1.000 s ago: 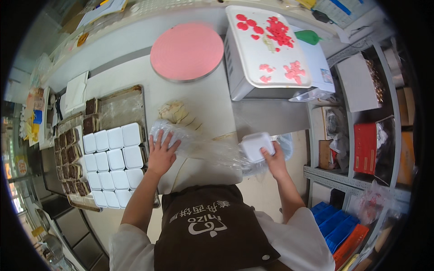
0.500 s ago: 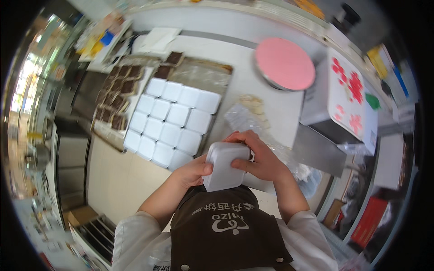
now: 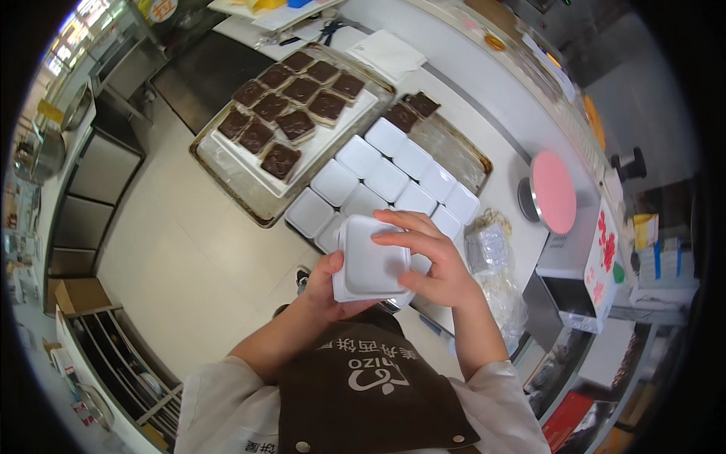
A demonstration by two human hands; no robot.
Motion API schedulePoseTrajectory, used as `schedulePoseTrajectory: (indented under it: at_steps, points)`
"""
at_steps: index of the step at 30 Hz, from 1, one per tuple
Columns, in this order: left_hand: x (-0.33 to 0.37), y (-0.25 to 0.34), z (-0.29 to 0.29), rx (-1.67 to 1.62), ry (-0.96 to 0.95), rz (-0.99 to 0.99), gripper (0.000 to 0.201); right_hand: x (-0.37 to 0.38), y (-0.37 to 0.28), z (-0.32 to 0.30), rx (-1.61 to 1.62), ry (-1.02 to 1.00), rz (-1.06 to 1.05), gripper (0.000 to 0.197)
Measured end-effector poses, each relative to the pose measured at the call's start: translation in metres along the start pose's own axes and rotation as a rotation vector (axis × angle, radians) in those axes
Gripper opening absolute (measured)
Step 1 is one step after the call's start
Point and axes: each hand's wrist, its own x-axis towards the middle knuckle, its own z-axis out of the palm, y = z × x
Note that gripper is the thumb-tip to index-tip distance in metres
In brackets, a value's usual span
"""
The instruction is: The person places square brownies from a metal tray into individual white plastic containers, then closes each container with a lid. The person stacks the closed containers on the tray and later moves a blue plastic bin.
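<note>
Overhead, head view: a person in a brown apron holds one box at chest height, above the near edge of the desk [image 3: 522, 250].
Left hand [image 3: 327, 284]: cupped under the white plastic box [image 3: 370, 261], thumb pressed on its left rim.
Right hand [image 3: 435, 261]: fingers spread flat across the lid, gripping the box from the right.
Box: closed, tilted slightly, clamped between both hands.
Behind it: rows of matching white boxes [image 3: 386, 178] on a metal tray [image 3: 469, 155].
Farther left: brown cake squares [image 3: 291, 113] on another tray [image 3: 234, 170].
Right: pink round disc [image 3: 553, 191], clear plastic bags [image 3: 491, 257].
</note>
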Motion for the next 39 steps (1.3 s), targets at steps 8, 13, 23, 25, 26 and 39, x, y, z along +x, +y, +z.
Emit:
schedulePoseTrajectory:
  at_steps: [8,13,23,25,26,39]
  points:
    - [0.000,0.093,0.006,0.075,0.059,-0.136,0.091,0.064,-0.010,0.028,-0.054,-0.051,0.047,0.065]
    - [0.021,0.118,-0.002,0.032,0.060,-0.192,0.098,0.075,0.016,0.035,0.044,0.074,0.058,0.061]
    - [0.062,0.165,-0.015,0.185,0.265,-0.146,0.106,0.132,0.085,0.029,0.333,0.200,-0.058,0.062]
    - [0.071,0.172,-0.020,0.187,0.293,-0.131,0.107,0.138,0.088,0.026,0.433,0.220,-0.020,0.062]
    - [0.074,0.176,-0.022,0.180,0.307,-0.129,0.109,0.139,0.090,0.023,0.473,0.228,0.009,0.062]
    - [0.063,0.273,-0.046,0.290,0.350,-0.122,0.127,0.144,0.283,-0.076,-0.644,0.472,0.527,0.056]
